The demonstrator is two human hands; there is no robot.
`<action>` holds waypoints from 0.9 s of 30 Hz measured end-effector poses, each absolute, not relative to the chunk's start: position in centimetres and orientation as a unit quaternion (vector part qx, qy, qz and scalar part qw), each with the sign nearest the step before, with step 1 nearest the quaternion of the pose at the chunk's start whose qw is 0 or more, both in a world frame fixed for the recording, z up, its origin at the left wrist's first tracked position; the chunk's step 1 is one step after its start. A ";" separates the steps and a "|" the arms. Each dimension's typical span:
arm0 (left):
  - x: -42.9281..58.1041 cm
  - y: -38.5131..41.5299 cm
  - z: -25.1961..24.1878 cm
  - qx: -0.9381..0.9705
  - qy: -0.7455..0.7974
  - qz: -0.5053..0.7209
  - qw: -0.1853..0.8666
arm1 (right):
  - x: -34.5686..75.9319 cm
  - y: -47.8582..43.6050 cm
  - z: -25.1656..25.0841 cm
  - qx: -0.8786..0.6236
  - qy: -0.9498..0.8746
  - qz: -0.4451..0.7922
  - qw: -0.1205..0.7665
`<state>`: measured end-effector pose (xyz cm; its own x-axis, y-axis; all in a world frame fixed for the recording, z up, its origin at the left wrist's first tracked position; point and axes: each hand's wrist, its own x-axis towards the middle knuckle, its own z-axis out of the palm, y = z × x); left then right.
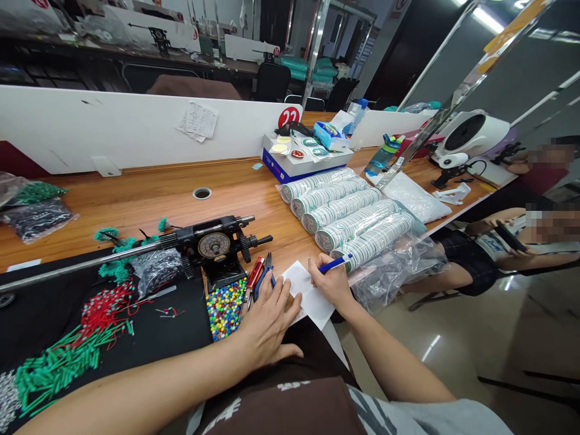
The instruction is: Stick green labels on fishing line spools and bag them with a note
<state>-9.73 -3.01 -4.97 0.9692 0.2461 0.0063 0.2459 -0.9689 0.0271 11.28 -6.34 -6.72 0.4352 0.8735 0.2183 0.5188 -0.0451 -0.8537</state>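
Note:
My right hand [333,281] is closed around a blue pen [336,263], its lower end toward a folded white paper [312,296] at the table's front edge. Spread flat, my left hand [272,317] rests over the paper's left side, with its fingers apart and nothing gripped. Just beyond the left fingertips lie blue-handled pliers [263,278] and a red-handled tool [254,275]. Colourful beads [225,308] fill a patch left of them. Behind the beads stands a black winding machine [215,244] with a dial and a long metal rod.
Plastic-wrapped rolls of discs [344,211] lie right of the paper, before a white and blue box [303,157]. Red and green wire pieces [67,356] cover the black mat [163,338]. A seated person [502,241] holds a phone at the right.

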 end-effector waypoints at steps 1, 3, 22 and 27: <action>-9.7 -3.0 -5.0 0.992 0.124 0.012 0.010 | 11.5 -6.2 -6.8 -0.698 -0.498 0.189 0.479; -9.7 -2.9 -5.1 0.992 0.125 0.017 0.007 | 11.7 -5.9 -7.1 -0.693 -0.503 0.197 0.477; -9.7 -2.9 -5.3 0.993 0.118 -0.002 -0.013 | 11.7 -5.9 -7.5 -0.684 -0.541 0.170 0.458; -9.6 -2.9 -5.5 0.993 0.116 0.000 -0.018 | 11.7 -5.9 -7.3 -0.685 -0.538 0.161 0.464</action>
<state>-9.64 -2.87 -5.46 0.9730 0.2308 0.0050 0.2308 -0.9724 -0.0351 11.69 -5.88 -7.34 0.3695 0.8865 0.2785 0.5875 0.0093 -0.8091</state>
